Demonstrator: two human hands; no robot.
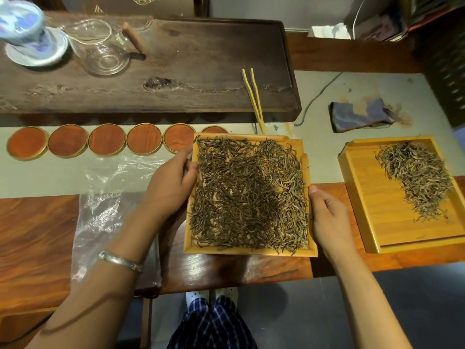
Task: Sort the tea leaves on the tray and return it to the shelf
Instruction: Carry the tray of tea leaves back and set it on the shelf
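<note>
A square bamboo tray sits in the middle of the table, covered edge to edge with dark tea leaves. My left hand grips its left rim, thumb over the edge onto the leaves. My right hand holds the right rim, thumb on top. A second bamboo tray lies to the right with a smaller, paler pile of tea leaves in its far half.
Bamboo tongs lean off the dark wooden tea board. Several round red coasters line the left. A clear plastic bag, a blue cloth, a glass pitcher and a blue-white lidded cup are around.
</note>
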